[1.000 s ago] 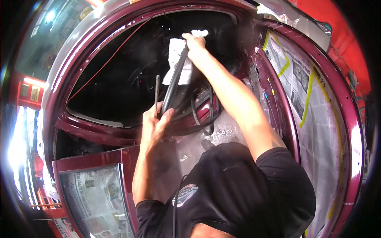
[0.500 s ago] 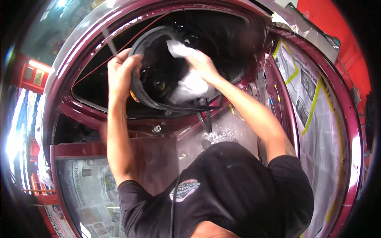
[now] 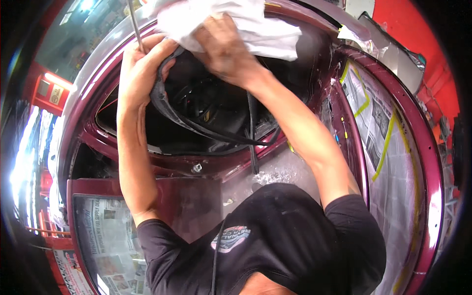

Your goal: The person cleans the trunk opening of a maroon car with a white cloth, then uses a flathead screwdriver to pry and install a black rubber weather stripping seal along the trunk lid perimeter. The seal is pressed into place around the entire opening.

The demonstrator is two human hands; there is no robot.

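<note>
My left hand (image 3: 140,69) is closed round a long black rubber seal strip (image 3: 196,129), which hangs in a loop across the dark window opening. A thin metal rod (image 3: 133,22) also sticks up from this hand; its lower end is hidden in the fingers. Bunched in my right hand (image 3: 227,54) is a white cloth (image 3: 275,38), spread over the top of the opening and near the left fingers. The right fingers are partly smeared by motion, and the strip's upper part is hidden behind the cloth.
Maroon car bodywork (image 3: 108,147) frames the opening. To the right stands a maroon door (image 3: 435,162) covered inside with newspaper (image 3: 376,113) and yellow tape. A glass pane (image 3: 115,236) backed with newspaper is at lower left. Red surfaces and bright lights lie beyond.
The right hand and cloth have moved up and left, and the cloth has spread wider. My left hand has shifted slightly up and left with the strip and rod.
</note>
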